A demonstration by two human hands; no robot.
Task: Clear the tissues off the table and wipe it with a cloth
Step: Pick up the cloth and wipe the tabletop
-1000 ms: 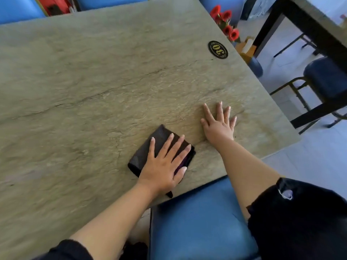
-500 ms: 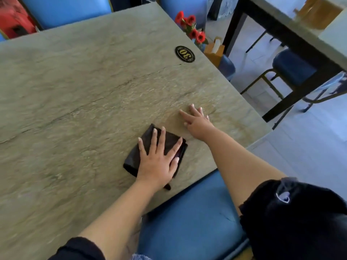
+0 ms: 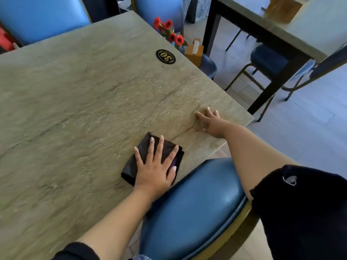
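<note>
A folded dark cloth lies on the stone-patterned table near its front edge. My left hand presses flat on the cloth with fingers spread and straight. My right hand rests flat on the bare tabletop to the right, close to the table's front right corner. No tissues show on the tabletop.
A black oval number plate sits near the table's right edge. Red flowers and a wooden tissue box stand on a blue stool beyond that edge. A blue chair is pushed under the front edge. Another table stands at right.
My view has swung left and tilted, so the table's right corner and floor show more. My left hand stays flat on the cloth; my right hand sits nearer the corner.
</note>
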